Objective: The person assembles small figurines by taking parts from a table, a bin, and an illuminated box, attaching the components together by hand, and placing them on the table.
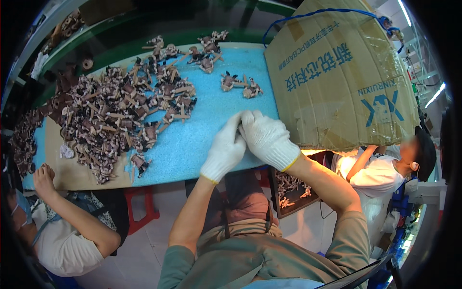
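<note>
Both of my hands wear white knitted gloves with yellow cuffs and meet over the front part of the blue foam sheet (240, 60). My left hand (224, 153) is closed, fingertips against the other glove. Curled over those fingers is my right hand (269, 138), also closed; anything between them is hidden. Beyond my hands lie two small brown-and-pink figurines (251, 89), (231, 82). A large heap of similar figurines (110, 111) with tan and black parts spreads over the left of the table.
A tall cardboard box (332, 77) stands right of my hands. At left, a co-worker's bare hand (44, 179) rests near the table edge. Another person (375, 168) sits beyond the box. A dark tray (288, 192) of figurines is below the table edge, and a red stool (139, 209) stands underneath.
</note>
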`<state>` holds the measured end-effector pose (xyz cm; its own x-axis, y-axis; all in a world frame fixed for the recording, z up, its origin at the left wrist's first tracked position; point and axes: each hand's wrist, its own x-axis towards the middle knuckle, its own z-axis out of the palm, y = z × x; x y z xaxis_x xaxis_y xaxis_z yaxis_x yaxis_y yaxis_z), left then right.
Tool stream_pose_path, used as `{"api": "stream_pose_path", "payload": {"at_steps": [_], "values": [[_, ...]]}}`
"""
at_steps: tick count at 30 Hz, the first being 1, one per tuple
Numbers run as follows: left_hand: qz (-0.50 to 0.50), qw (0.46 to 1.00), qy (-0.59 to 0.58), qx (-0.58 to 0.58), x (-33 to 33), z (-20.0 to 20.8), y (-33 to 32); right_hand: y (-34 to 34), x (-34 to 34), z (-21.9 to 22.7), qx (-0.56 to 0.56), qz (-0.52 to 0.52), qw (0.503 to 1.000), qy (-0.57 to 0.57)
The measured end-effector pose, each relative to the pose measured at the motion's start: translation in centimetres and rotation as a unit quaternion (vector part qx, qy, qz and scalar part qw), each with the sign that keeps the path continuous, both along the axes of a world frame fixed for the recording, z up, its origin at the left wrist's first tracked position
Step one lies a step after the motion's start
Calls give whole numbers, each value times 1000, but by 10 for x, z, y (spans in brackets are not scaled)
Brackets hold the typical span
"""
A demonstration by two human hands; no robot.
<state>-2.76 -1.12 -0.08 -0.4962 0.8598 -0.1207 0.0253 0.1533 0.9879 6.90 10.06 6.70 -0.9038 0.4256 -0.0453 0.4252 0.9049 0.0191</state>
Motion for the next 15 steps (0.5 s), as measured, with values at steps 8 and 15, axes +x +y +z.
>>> {"api": "stream_pose_path", "payload": {"at_steps": [8, 15], "values": [[25, 993, -111, 36, 13, 9, 2, 21, 14, 5, -142, -28, 985, 89], [39, 942, -281, 178, -35, 6, -23, -21, 5, 2, -98, 39, 951, 290]]}}
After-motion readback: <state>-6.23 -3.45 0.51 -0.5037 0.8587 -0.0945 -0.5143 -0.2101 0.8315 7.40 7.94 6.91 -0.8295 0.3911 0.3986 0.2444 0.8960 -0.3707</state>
